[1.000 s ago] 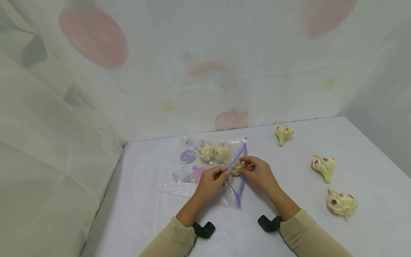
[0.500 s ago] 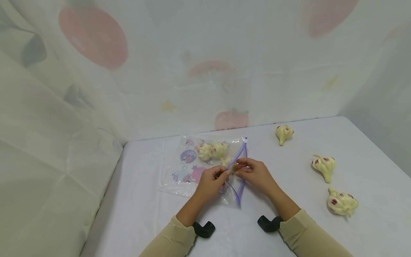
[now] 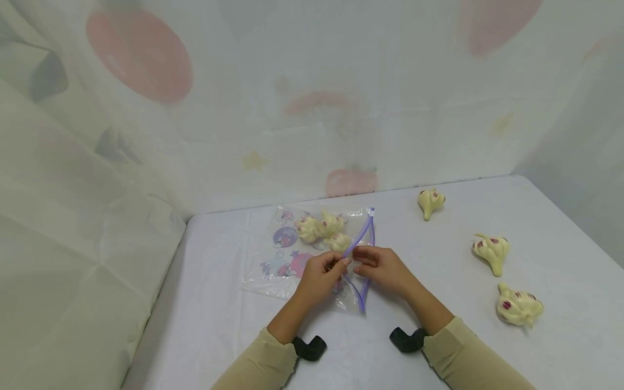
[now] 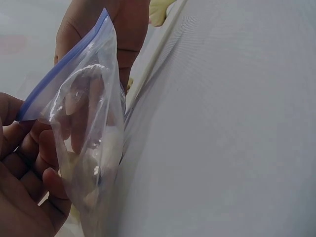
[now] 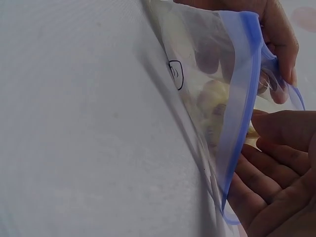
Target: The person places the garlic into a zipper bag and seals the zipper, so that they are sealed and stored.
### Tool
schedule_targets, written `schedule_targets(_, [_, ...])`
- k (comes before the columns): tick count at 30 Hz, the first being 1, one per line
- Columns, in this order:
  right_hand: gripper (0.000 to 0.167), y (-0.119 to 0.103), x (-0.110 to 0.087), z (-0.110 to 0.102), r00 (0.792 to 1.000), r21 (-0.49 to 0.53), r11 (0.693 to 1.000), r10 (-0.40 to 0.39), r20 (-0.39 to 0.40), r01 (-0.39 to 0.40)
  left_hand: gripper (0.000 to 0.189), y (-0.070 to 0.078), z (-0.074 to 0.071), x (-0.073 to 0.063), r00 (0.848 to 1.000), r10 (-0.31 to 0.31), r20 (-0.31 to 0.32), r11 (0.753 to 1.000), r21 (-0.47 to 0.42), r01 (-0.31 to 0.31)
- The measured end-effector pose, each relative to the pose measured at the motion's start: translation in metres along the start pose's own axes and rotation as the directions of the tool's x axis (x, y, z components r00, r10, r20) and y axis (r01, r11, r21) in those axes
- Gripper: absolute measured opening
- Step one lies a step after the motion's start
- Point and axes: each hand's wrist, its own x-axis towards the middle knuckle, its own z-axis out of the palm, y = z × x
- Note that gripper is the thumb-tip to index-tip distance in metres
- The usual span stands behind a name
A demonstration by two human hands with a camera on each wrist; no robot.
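A clear zip bag (image 3: 260, 271) with pink and purple prints lies flat, its purple zip edge (image 3: 359, 236) gaping to the right. Three garlic bulbs are inside: one bulb (image 3: 308, 230) on the left, another bulb (image 3: 331, 223) beside it, and a third bulb (image 3: 339, 242) nearest the mouth. My left hand (image 3: 318, 277) pinches the upper zip edge between thumb and fingers and lifts it. At the mouth is my right hand (image 3: 386, 269), its fingers loosely bent and reaching in past the zip. The right wrist view shows its thumb (image 5: 279, 128) beside the pale bulb (image 5: 215, 103).
To the right on the white table (image 3: 439, 346) lie a garlic bulb (image 3: 431, 203) at the back, a second bulb (image 3: 492, 253) and a third bulb (image 3: 519, 307) closer to me. A printed cloth wall (image 3: 409, 135) rises behind the table.
My right hand has moved left into the bag's mouth and let go of the third garlic bulb, which now rests deeper inside against the other two. The left hand has stayed in place.
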Motion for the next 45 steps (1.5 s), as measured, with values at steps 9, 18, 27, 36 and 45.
schedule_targets(9, [0.042,-0.001,0.0,-0.003,1.0,-0.023,1.0,0.014,-0.025,-0.015,0.024,-0.01,0.001,0.003,1.0,-0.008,-0.003,1.0,0.011,0.008])
schedule_targets(18, [0.028,-0.012,-0.004,-0.034,0.967,-0.249,0.968,-0.083,-0.239,0.021,0.027,-0.036,0.003,0.008,1.0,0.007,-0.023,1.0,-0.011,-0.007])
schedule_targets(27, [0.038,-0.031,-0.026,-0.101,0.881,-0.491,0.849,-0.068,-0.468,-0.195,0.029,-0.04,0.002,0.01,1.0,0.018,-0.021,1.0,0.006,-0.018])
schedule_targets(36, [0.072,-0.025,-0.049,-0.156,0.842,-0.567,0.652,0.221,-0.492,-0.503,0.029,-0.038,0.002,0.01,1.0,0.017,-0.025,1.0,0.026,-0.016])
schedule_targets(45, [0.09,-0.014,-0.059,-0.175,0.831,-0.561,0.613,0.431,-0.353,-0.556,0.026,-0.037,0.002,0.008,1.0,0.012,-0.028,0.999,0.039,-0.011])
